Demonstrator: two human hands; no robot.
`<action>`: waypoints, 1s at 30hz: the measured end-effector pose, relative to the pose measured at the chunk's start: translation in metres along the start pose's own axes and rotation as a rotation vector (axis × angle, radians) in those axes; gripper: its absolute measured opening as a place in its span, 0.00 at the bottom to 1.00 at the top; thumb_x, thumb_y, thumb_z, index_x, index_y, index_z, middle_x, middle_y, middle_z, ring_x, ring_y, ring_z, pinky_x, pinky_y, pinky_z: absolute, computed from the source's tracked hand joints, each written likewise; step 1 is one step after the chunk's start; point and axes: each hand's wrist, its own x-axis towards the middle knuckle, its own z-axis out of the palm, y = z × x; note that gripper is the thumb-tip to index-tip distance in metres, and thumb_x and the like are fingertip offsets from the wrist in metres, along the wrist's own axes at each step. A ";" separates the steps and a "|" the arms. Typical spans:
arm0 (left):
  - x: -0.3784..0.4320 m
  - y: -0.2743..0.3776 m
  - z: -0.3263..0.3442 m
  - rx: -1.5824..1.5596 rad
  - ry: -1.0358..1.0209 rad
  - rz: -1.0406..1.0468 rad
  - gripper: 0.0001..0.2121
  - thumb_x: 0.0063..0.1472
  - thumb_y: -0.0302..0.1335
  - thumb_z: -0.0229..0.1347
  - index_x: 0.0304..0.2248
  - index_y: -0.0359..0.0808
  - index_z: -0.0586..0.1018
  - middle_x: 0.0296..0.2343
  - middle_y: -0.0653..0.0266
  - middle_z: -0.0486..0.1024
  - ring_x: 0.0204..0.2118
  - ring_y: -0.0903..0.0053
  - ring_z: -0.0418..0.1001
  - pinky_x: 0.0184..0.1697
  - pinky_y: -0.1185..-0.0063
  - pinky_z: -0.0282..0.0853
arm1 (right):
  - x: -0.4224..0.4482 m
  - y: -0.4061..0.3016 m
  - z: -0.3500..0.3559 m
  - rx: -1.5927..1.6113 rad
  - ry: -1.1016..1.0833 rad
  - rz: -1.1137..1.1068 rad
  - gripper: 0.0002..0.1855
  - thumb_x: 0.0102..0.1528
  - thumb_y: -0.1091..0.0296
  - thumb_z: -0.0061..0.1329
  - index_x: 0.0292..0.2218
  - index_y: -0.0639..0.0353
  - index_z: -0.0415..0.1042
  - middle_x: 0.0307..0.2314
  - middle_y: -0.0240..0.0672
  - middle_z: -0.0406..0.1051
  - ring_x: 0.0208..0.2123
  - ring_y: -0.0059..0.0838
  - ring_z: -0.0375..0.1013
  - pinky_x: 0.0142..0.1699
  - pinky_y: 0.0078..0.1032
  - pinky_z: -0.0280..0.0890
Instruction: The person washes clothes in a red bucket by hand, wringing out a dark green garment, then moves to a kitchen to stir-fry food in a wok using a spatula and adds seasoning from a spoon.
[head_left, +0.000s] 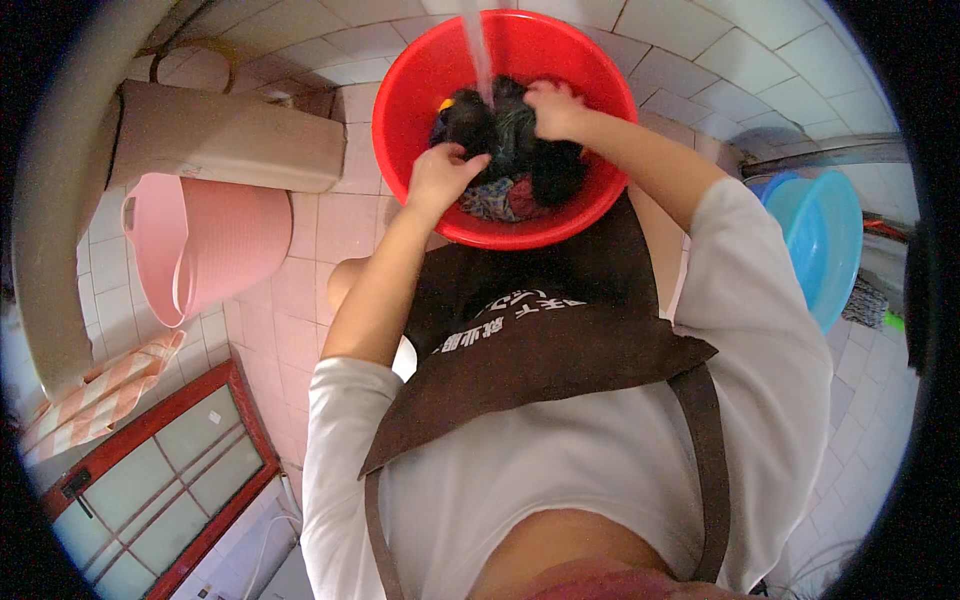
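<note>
In front of me stands a red plastic basin (405, 150) with a heap of dark wet-looking clothes (510, 135) inside. A stream of water (478, 52) falls from above onto the heap. Over the near left rim reaches my left hand (442, 176), its thumb and fingers closing on a dark fold. My right hand (556, 112) lies on the clothes at the right side, slightly blurred, with its fingertips partly lost against the dark fabric. Below the dark pieces show a patterned cloth (487, 200) and a reddish cloth (525, 199). A small yellow patch (446, 104) shows at the heap's left.
A pink flexible tub (232, 244) is at the left beside a boxy beige structure (232, 135). Light blue basins (821, 240) stand at the right. White tiled wall (675, 45) rises behind the red basin. A red-framed glass door (172, 472) and checked cloth (105, 397) are lower left.
</note>
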 end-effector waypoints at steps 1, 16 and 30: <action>-0.010 0.002 -0.004 0.322 0.214 0.295 0.22 0.47 0.37 0.58 0.38 0.31 0.71 0.36 0.55 0.70 0.42 0.58 0.64 0.48 0.69 0.58 | 0.003 -0.009 0.013 -0.023 -0.084 0.007 0.30 0.43 0.70 0.45 0.50 0.43 0.58 0.55 0.41 0.41 0.55 0.60 0.39 0.53 0.62 0.40; -0.022 -0.013 -0.014 0.565 0.654 0.562 0.08 0.41 0.24 0.57 0.26 0.36 0.76 0.33 0.59 0.71 0.53 0.53 0.52 0.53 0.66 0.52 | 0.118 0.011 0.174 -0.072 -0.001 -0.480 0.21 0.50 0.71 0.39 0.48 0.58 0.58 0.49 0.42 0.47 0.52 0.44 0.49 0.52 0.32 0.55; -0.027 -0.002 -0.014 0.641 0.540 0.563 0.44 0.32 0.39 0.65 0.50 0.34 0.57 0.51 0.49 0.54 0.57 0.54 0.42 0.57 0.59 0.36 | -0.014 -0.040 -0.024 -0.245 -0.069 -0.505 0.13 0.41 0.74 0.41 0.32 0.62 0.69 0.29 0.49 0.69 0.36 0.46 0.69 0.42 0.35 0.63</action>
